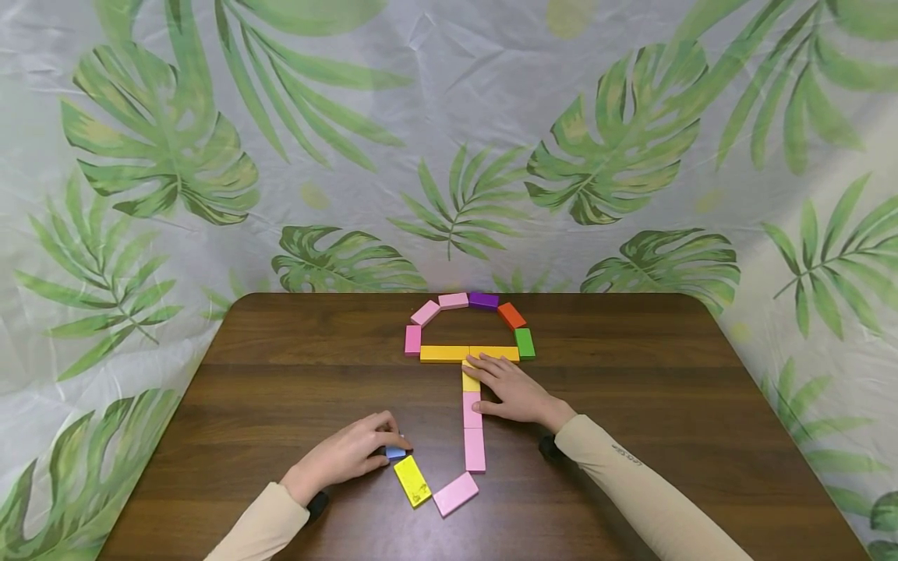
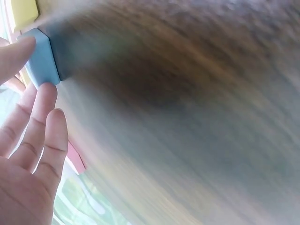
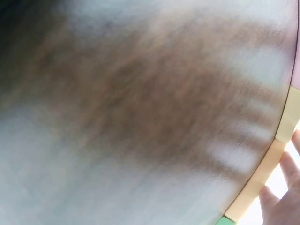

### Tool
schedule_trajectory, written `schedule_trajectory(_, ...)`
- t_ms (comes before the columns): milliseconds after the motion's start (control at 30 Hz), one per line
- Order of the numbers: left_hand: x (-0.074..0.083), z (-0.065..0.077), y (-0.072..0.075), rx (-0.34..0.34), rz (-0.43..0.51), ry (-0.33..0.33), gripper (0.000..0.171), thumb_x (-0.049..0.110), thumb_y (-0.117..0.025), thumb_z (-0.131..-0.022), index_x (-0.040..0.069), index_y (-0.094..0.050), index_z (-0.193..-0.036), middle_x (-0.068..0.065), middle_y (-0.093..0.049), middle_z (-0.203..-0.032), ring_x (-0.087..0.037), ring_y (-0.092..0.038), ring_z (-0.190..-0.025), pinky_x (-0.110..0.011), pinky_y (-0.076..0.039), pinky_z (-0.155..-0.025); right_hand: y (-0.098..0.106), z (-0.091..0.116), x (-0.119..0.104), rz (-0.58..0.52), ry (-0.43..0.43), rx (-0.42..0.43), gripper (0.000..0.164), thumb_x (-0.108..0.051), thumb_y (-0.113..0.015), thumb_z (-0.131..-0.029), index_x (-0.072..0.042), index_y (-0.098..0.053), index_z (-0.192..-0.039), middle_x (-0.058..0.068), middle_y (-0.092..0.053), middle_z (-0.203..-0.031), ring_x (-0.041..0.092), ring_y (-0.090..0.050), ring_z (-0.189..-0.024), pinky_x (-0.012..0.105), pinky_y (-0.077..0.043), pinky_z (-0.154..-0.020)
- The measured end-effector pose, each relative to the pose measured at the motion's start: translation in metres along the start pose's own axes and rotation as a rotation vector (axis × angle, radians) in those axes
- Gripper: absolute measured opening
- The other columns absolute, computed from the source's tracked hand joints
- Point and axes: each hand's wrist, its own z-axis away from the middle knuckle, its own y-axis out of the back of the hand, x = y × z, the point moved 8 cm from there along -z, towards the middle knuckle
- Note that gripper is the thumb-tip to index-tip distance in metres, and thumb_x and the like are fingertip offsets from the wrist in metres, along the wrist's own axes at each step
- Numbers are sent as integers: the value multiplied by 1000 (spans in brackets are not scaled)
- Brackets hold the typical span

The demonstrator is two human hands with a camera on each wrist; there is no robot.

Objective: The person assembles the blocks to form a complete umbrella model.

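My left hand pinches a blue block between thumb and fingers, low at the table; the left wrist view shows the thumb on one side of it. Right beside that block lies a bright yellow block, slanting toward a tilted pink block. Pink blocks and a yellow block form a straight column. My right hand lies over the column's top with fingers spread, fingertips at the yellow block and the orange-yellow bar. It grips nothing.
Above the bar, an arch runs through pink, purple, red-orange and green blocks, near the far edge of the dark wooden table. A leaf-patterned cloth hangs behind.
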Motion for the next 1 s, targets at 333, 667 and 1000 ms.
schedule_trajectory(333,3,-2,-4,-9,-44,-24,30,7,-74,-83,21,-72,-110,1,-53,-101,-11,-53,-85,-21,-47,-74,2,0,-3,5,11,12,72,-51,-52,-94,-13,-31,-151,8,-26,-155,30,-19,-142,50,-14,-112)
schedule_trajectory(667,7,-2,-3,17,-62,-56,33,6,-76,-81,22,-71,-110,1,-52,-99,-11,-52,-83,-21,-47,-74,2,0,-2,8,17,14,72,-51,-52,-94,-13,-30,-151,8,-26,-156,29,-18,-143,49,-12,-113)
schedule_trajectory(1000,7,-1,-3,11,-64,-45,32,5,-71,-85,25,-71,-110,-5,-55,-111,-16,-54,-93,-33,-49,-79,-1,-1,2,10,-5,-4,73,-53,-50,-94,-16,-29,-152,6,-24,-156,27,-15,-143,48,-11,-113)
